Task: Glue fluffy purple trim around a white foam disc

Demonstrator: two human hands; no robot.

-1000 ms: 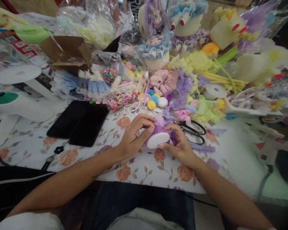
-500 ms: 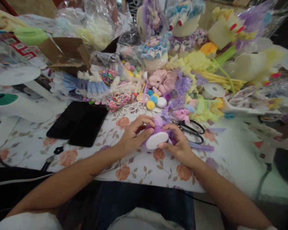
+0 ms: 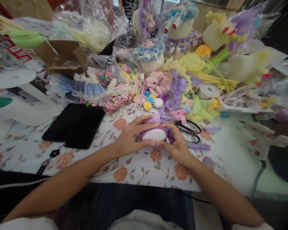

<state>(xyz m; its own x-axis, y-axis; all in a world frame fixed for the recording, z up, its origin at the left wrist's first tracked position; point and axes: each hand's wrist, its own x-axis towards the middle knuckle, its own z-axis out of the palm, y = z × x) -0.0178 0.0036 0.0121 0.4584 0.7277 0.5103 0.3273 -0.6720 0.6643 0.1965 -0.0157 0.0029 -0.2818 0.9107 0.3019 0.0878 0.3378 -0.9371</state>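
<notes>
A white oval foam piece (image 3: 154, 134) wrapped in purple fluffy trim (image 3: 158, 118) sat low over the near middle of the worktop (image 3: 139, 166), held between both hands. The left hand (image 3: 129, 135) curled round its left side, thumb underneath and fingers laid over the purple top, its grip closed on the piece. The right hand (image 3: 176, 143) closed on the right side, fingertips pressing into the trim where it met the foam, probably so the trim stayed seated against the edge; whether glue was involved could not be told from this view. Holding it from both sides kept the light piece from rolling on the floral cloth.

Just beyond the right hand lay black-handled scissors (image 3: 189, 131) and a purple strip (image 3: 199, 146), within easy reach. Farther back sat pompoms (image 3: 147, 105), a string of pearl beads (image 3: 127, 110) and a heap of small coloured elastic bands (image 3: 115, 100). Two dark phones (image 3: 74, 125) lay side by side to the left. A white glue gun (image 3: 266, 140) rested well to the right, and finished frilled pieces crowded the far edge.
</notes>
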